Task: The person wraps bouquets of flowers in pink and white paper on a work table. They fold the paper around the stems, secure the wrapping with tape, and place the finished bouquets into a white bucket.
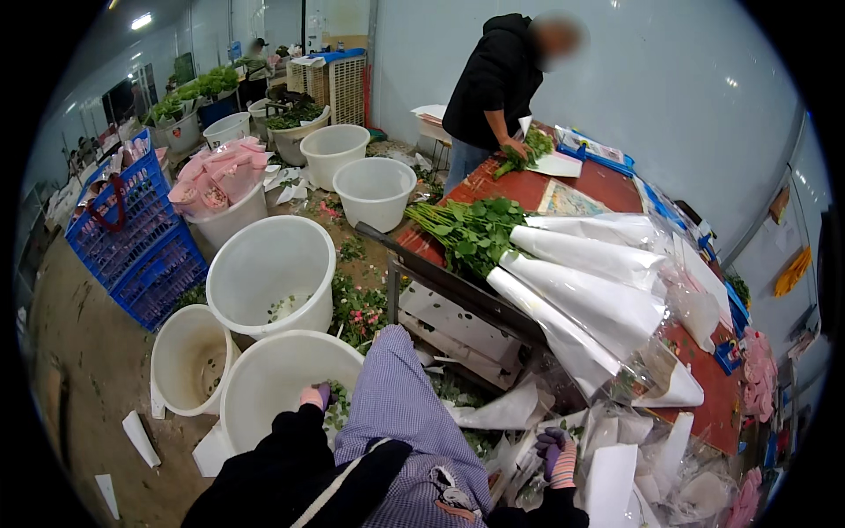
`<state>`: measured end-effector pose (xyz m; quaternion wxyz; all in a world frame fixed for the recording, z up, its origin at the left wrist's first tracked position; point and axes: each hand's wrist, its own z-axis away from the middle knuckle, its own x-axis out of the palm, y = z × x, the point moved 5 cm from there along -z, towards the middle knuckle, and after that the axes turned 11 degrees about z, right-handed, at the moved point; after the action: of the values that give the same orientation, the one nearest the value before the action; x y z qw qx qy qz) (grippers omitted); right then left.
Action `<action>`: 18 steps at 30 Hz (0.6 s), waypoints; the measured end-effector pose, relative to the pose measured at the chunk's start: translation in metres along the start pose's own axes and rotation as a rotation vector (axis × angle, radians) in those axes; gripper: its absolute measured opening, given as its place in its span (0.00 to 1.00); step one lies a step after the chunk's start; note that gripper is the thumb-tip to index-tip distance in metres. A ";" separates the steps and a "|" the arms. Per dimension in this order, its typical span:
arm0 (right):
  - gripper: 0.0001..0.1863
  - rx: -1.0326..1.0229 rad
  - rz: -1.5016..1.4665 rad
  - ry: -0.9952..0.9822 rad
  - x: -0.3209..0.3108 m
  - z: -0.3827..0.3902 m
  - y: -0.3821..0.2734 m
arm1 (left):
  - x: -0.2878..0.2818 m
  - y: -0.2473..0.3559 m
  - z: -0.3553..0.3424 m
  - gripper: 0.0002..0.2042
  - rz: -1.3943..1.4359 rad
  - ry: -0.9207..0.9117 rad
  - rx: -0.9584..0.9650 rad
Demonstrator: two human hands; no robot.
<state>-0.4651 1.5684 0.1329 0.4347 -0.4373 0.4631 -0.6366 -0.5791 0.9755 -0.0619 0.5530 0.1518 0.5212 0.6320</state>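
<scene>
My left hand (315,396), in a pink and purple glove, reaches into a large white bucket (255,396) at its right side. Loose green leaves (337,405) lie beside its fingertips; most of its fingers are hidden. My right hand (557,455) wears a purple glove with a striped cuff, and its fingers are curled. Around it are crumpled clear sleeves and white paper wraps (610,484); whatever it grips, if anything, cannot be made out. Above it on the red table (739,414) lie several white-wrapped bunches (590,273) with leafy green stems (475,224) pointing left.
More white buckets (271,273) stand ahead and to the left, one filled with pink-wrapped bunches (220,180). Blue crates (145,238) are stacked farther left. Across the table a person in a black jacket (493,84) handles green stems (526,151). Leaves and paper scraps litter the floor.
</scene>
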 end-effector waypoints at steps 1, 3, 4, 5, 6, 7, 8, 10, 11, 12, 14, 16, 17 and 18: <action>0.09 -0.039 0.130 0.062 0.006 -0.019 -0.003 | 0.000 0.015 -0.029 0.11 0.061 0.053 0.082; 0.06 -0.095 0.369 0.301 0.032 -0.048 -0.048 | 0.036 0.087 -0.021 0.14 0.446 0.014 -0.073; 0.06 -0.180 0.474 0.285 0.061 -0.068 -0.069 | 0.027 0.109 -0.045 0.15 0.483 0.084 0.004; 0.06 -0.366 0.636 0.358 0.086 -0.083 -0.091 | 0.022 0.149 -0.069 0.16 0.359 0.116 0.166; 0.07 -0.566 0.795 0.434 0.111 -0.103 -0.111 | 0.020 0.192 -0.097 0.16 0.254 0.179 0.319; 0.10 -0.450 1.043 0.514 0.101 -0.129 -0.093 | 0.031 0.260 -0.094 0.16 0.176 0.227 0.506; 0.10 -0.417 0.889 0.464 0.131 -0.150 -0.106 | 0.036 0.311 -0.107 0.16 0.187 0.204 0.662; 0.11 -0.420 0.953 0.585 0.181 -0.197 -0.116 | 0.070 0.396 -0.154 0.12 0.206 -0.021 0.845; 0.11 -0.444 0.797 0.669 0.212 -0.224 -0.118 | 0.091 0.437 -0.161 0.11 0.306 -0.284 0.743; 0.11 -0.480 0.818 0.770 0.229 -0.249 -0.114 | 0.119 0.452 -0.179 0.11 0.138 -0.384 0.860; 0.11 -0.285 1.073 0.993 0.223 -0.308 -0.069 | 0.147 0.490 -0.206 0.12 -0.184 -0.507 1.158; 0.12 0.228 1.238 1.135 0.213 -0.331 -0.043 | 0.173 0.464 -0.227 0.12 -0.708 -0.670 0.800; 0.14 0.337 1.379 1.228 0.185 -0.318 -0.031 | 0.183 0.451 -0.225 0.12 -0.809 -0.634 0.664; 0.15 0.118 1.154 1.261 0.230 -0.338 -0.054 | 0.180 0.440 -0.228 0.13 -0.923 -0.556 0.519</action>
<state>-0.8529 1.4290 0.1567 0.3738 0.3261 0.7344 -0.4632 -1.0540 1.0856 0.1387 0.8310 0.1993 0.5064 0.1151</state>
